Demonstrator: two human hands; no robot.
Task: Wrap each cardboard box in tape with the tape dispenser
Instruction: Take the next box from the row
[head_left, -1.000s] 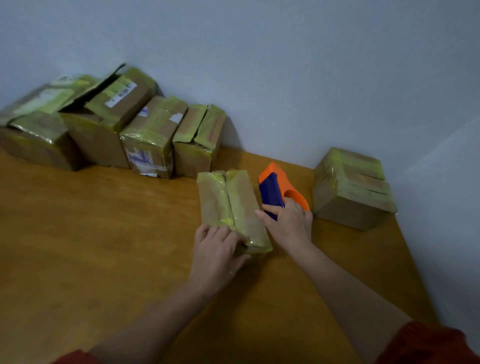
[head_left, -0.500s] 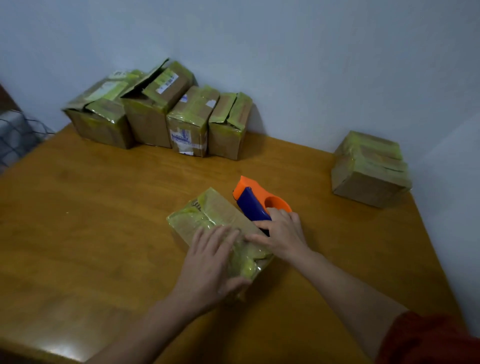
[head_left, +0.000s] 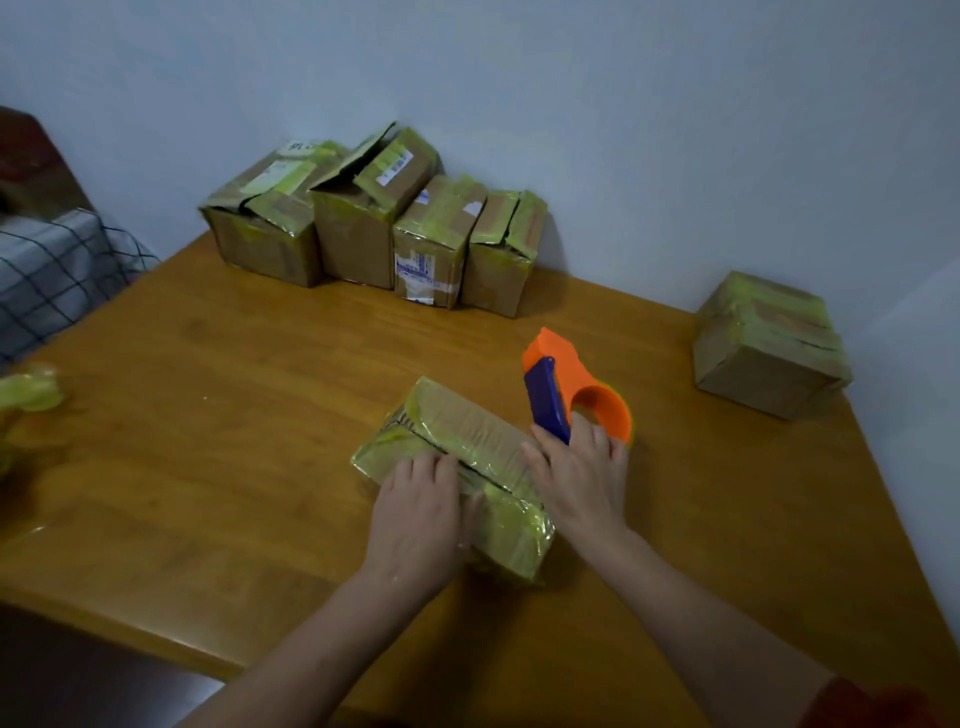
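Pressing the taped cardboard box (head_left: 467, 441) near the middle of the table (head_left: 208, 415), the left hand (head_left: 415, 514) lies flat with straight fingers; the right hand (head_left: 582, 478) grips the tape dispenser (head_left: 571, 389) just beside the box, toward the right edge.

Left hand (head_left: 421, 512) presses the taped box (head_left: 467, 418); right hand (head_left: 582, 478) holds the tape dispenser (head_left: 569, 376) beside it.

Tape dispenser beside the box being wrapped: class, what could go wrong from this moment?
1. The left hand lies flat across the top of the box, close to the tape dispenser; its fingers may get taped down.
2. The right hand holds the tape dispenser only at its rear, so it could tip and lay tape crooked.
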